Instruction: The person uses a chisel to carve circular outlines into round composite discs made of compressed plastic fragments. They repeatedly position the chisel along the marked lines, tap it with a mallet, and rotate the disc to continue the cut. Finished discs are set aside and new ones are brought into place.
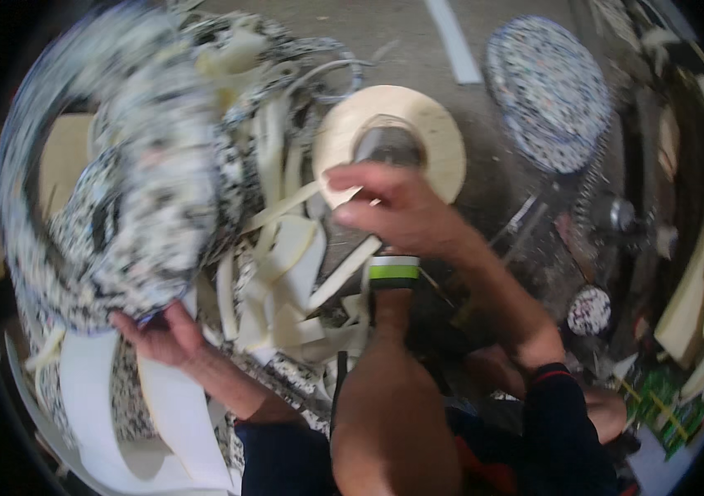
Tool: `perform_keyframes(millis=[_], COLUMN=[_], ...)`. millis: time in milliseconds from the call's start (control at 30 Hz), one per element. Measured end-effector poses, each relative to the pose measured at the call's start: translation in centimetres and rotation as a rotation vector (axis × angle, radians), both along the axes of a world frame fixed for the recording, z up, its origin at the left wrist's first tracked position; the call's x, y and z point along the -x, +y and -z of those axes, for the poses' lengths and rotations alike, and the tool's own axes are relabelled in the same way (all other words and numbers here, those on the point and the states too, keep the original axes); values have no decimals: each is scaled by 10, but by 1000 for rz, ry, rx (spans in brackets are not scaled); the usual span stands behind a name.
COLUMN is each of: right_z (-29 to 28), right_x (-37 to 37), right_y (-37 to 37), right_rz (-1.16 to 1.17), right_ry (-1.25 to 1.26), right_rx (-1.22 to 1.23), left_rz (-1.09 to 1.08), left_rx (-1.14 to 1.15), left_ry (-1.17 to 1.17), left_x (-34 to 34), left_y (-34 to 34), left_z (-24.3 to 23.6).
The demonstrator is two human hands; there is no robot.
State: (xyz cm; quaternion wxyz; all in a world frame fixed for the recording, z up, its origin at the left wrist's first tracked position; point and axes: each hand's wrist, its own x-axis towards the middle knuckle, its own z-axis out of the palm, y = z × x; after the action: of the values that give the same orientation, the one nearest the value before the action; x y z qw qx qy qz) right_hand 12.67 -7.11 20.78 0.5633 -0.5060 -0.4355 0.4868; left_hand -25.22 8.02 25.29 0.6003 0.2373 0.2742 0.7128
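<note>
At the left, a large, thick ring of black-and-white speckled foam (166,178), motion-blurred and coarse-looking, has its lower edge held between the thumb and fingers of the left hand (162,335). Near the middle, the right hand (397,207), thumb and forefinger parted, is over a smooth, pale-tan round disc (446,153). Flat cream foam strips (295,252) lie between; far right, speckled oval foam pads (549,83) overlap.

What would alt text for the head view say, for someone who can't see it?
A person's left hand is at the lower edge of a large, blurred speckled ring; their right hand, fingers parted, is over a pale round disc. Pale strips lie between, with speckled discs at upper right.
</note>
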Motion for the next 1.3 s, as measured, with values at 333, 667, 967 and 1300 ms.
perform_keyframes(millis=[333, 667, 967, 1300], right_z=[111, 146, 147, 53], right_x=[-154, -319, -376, -177], right_y=[-144, -136, -138, -142], right_rz=[877, 1416, 1513, 957], right_ry=[272, 545, 982, 524], right_rx=[600, 511, 302, -41], left_rz=[-172, 112, 660, 798], left_rx=[309, 459, 495, 370], left_ry=[200, 644, 702, 547], left_x=[13, -58, -152, -203], left_y=[26, -57, -98, -109], left_z=[64, 73, 112, 120])
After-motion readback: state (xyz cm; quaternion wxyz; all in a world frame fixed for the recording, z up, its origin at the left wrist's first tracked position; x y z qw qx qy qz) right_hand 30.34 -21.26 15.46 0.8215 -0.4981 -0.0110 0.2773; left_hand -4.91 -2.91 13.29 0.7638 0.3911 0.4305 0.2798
